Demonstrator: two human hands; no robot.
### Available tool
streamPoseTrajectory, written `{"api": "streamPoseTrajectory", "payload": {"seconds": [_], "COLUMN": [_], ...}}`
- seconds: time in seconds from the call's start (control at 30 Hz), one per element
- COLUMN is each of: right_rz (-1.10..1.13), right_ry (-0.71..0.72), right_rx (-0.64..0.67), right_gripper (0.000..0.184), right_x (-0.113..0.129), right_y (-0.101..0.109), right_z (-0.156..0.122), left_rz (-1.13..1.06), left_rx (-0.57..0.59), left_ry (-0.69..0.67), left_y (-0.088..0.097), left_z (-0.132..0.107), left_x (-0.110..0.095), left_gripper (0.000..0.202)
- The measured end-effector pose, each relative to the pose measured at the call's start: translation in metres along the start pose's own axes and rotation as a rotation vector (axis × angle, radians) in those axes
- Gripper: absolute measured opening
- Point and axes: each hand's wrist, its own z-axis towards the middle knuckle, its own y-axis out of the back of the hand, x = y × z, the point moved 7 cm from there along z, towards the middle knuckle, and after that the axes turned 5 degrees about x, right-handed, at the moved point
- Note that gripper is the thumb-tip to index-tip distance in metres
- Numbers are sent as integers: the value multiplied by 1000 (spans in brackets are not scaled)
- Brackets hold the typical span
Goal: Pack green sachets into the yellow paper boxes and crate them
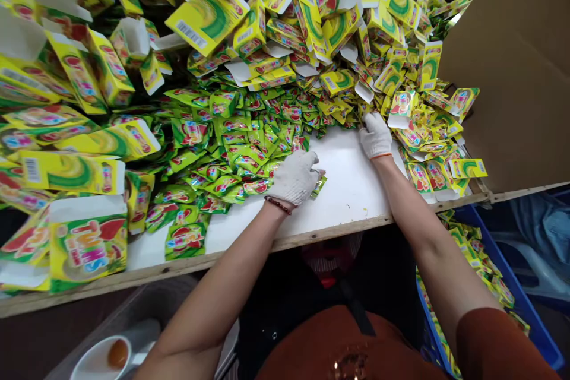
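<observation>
My left hand [294, 179], in a white knit glove, is closed with its fingers curled down over the white tabletop [342, 175]. A small green sachet [319, 187] pokes out beneath its fingertips. Just left of it spreads a heap of green sachets [243, 148] with watermelon pictures. Also gloved, my right hand [376, 133] reaches to the near edge of a pile of yellow sachets [341, 108]. Its fingers are bent in among them, and what they pinch is hidden.
Yellow cartons [209, 18] lie heaped along the back and left. A brown cardboard panel [512, 71] stands at the right. Below the wooden table edge [312, 236] are a blue crate [521, 303] of packets, right, and a white cup [102, 359], left.
</observation>
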Motion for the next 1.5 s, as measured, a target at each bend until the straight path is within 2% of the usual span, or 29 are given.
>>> {"api": "streamPoseTrajectory", "payload": {"seconds": [0.07,0.13,0.2,0.27,0.37,0.47,0.6,0.7,0.8,0.97,1.1,1.2,1.27,1.37,1.5], "right_rz": [71,173,290,434,669,810,886,859,746,775,927,953,892,715,533], "right_ry": [52,98,105,56,-61,-139,-121,25,133,-3,-105,-156,-128,0,178], "right_rx": [-17,-74,-133,-135,-39,65,204,300,342,226,239,239,181,64,59], "right_gripper": [22,20,17,14,22,30,34,30,23,24,25,23,21,17,16], "right_x": [-1,0,3,6,13,22,40,62,76,70,72,71,69,70,78], "right_y": [9,24,39,47,43,35,31,30,27,22,16,14,18,28,35], "right_z": [-1,-7,-16,-26,-42,-59,-81,-93,-102,-112,-119,-120,-119,-117,-117], "left_rz": [19,44,28,-36,-198,-382,-621,-880,-1123,-1283,-1382,-1511,-1537,-1494,-1385], "left_rx": [-4,60,120,113,14,-90,-145,-54,29,50,57,98,120,114,122], "left_ry": [-43,-109,-138,-126,-30,71,30,-28,-1,53,-45,-102,-72,-40,-69], "left_y": [3,-1,-7,-9,-3,8,15,7,-3,-7,-8,-13,-17,-21,-20], "left_z": [-1,-3,-5,-6,-5,-6,-8,-9,-11,-15,-13,-12,-13,-14,-14], "left_x": [3,1,0,1,8,16,13,4,-1,-2,-7,-12,-13,-12,-11], "left_gripper": [37,37,30,20,9,13,14,16,17,22,32,42,49,52,48]}}
